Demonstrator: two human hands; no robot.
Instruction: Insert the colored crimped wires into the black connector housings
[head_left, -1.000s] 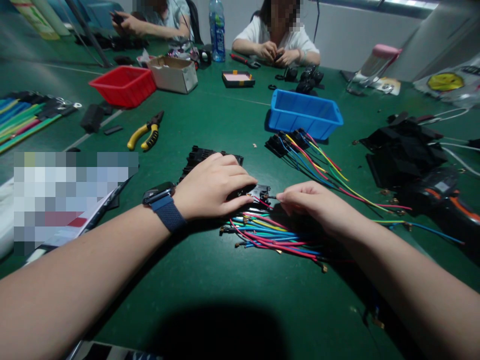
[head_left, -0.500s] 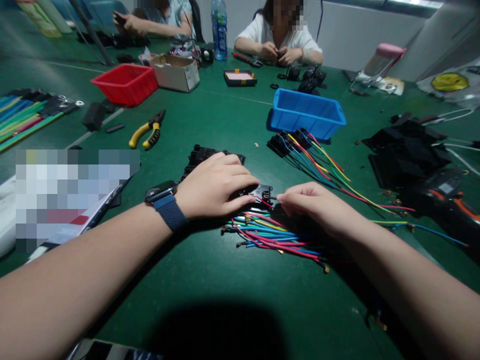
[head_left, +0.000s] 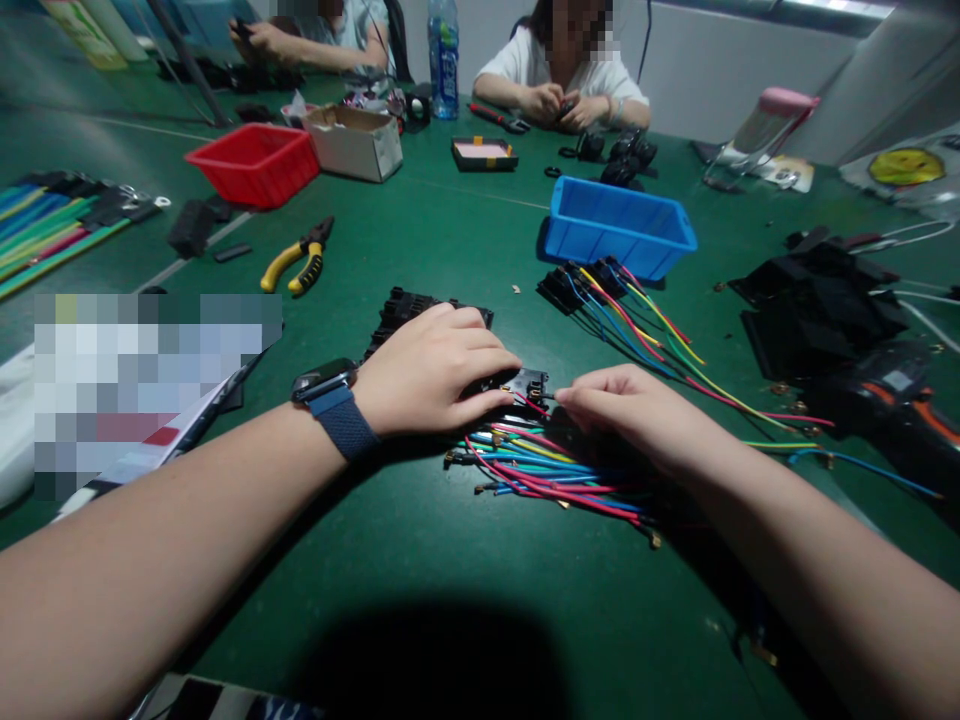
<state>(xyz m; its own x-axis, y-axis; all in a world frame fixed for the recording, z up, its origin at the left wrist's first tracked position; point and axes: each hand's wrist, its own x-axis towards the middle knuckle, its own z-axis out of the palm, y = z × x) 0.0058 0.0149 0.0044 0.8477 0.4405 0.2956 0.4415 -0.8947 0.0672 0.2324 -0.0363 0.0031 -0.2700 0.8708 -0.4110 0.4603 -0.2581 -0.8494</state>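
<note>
My left hand [head_left: 450,370], a dark watch on its wrist, is closed over a black plastic housing [head_left: 534,384] and covers much of it. Gold contacts and a short red wire show at the housing's uncovered right end. Just right of that end, my right hand [head_left: 615,400] pinches a thin dark piece whose tip meets the housing; its kind is too small to make out. Below both hands lies a bundle of coloured wires [head_left: 555,465] with brass terminals. More black housings [head_left: 409,305] sit behind my left hand.
Beyond my right hand are wired black housings [head_left: 562,285] and a blue bin [head_left: 619,235]. Yellow-handled pliers [head_left: 300,260] and a red bin [head_left: 255,170] are at the left. Black parts [head_left: 810,310] and an orange-black tool [head_left: 911,400] lie at the right. Two people sit across the table.
The whole view has shifted very slightly. Both hands keep the same hold at the housing, with no clear movement.
</note>
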